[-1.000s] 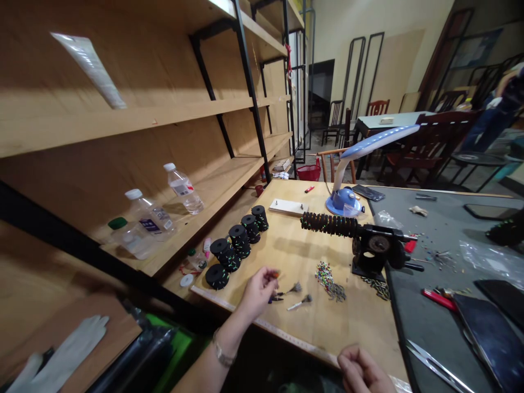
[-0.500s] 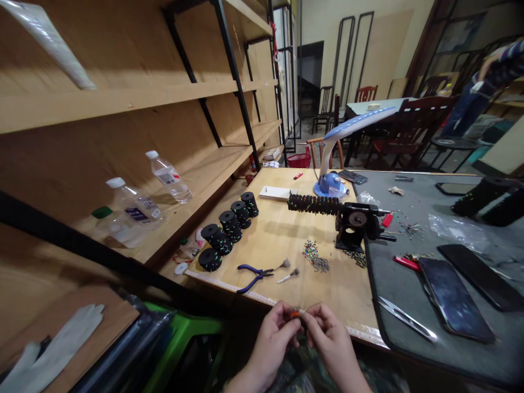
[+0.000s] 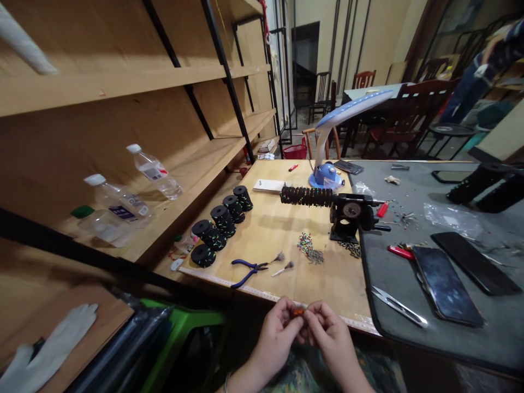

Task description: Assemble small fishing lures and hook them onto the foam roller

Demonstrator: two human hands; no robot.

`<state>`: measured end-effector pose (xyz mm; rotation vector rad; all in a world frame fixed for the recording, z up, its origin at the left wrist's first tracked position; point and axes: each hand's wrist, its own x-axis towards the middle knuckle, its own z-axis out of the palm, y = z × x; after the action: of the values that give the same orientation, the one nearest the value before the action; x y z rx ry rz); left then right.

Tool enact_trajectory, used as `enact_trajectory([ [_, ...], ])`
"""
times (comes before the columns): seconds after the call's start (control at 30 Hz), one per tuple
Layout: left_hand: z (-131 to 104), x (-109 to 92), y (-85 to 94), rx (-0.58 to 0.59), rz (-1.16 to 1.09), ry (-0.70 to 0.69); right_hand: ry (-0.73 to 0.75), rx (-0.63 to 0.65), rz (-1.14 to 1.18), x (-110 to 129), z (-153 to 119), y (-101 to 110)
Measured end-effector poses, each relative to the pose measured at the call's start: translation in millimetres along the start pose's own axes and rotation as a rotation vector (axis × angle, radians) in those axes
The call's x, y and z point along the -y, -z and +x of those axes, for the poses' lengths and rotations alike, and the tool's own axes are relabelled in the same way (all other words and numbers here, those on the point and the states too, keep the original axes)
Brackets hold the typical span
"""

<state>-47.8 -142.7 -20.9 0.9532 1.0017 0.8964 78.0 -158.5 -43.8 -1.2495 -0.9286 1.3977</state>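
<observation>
Just off the front edge of the wooden table, my left hand (image 3: 280,331) and my right hand (image 3: 328,329) meet with pinched fingers. Between the fingertips is a small orange piece (image 3: 298,311) with a paler bit beside it; its exact kind is too small to make out, and the fingers partly cover it. On the table beyond lie blue-handled pliers (image 3: 248,272) and two small brush-like pieces, one a white-stemmed brush (image 3: 283,268). A pile of coloured beads (image 3: 305,243) touches a heap of small metal pieces (image 3: 316,256).
A black clamp device (image 3: 347,215) carries a long beaded black roll (image 3: 307,195). Several black foam spools (image 3: 223,219) line the left side. A blue desk lamp (image 3: 325,174) stands behind. Tweezers (image 3: 399,307) and a phone (image 3: 447,286) lie on the grey mat (image 3: 393,267).
My view has shifted slightly, so the table items sit a little higher and farther left. Both hands stay together, pinched on the small orange piece.
</observation>
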Motion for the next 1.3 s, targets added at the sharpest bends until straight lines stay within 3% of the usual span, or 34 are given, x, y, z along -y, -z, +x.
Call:
enact_trajectory([
  [0.2,3,9,-1.6,-0.072,-0.152,0.097,-0.02,-0.028,0.035,-2,-2,2],
  [0.43,6,15,0.2,0.031,-0.147,0.156,-0.108,-0.014,0.117,-2,-4,5],
  [0.57,7,17,4.9,-0.003,-0.077,0.136,-0.157,-0.025,0.07,-7,-10,9],
  [0.77,4,14,7.6,-0.019,0.115,0.09,-0.223,0.058,0.083,-17,-20,8],
  [0.97,0,17,11.3,-0.067,0.366,-0.027,-0.227,0.085,0.086,-19,-20,7],
  [1.13,-2,22,15.9,-0.082,0.667,-0.242,-0.266,0.101,0.082,-20,-19,7],
  [1.3,-2,21,16.6,-0.092,0.81,-0.414,-0.301,0.108,0.134,-25,-17,7],
])
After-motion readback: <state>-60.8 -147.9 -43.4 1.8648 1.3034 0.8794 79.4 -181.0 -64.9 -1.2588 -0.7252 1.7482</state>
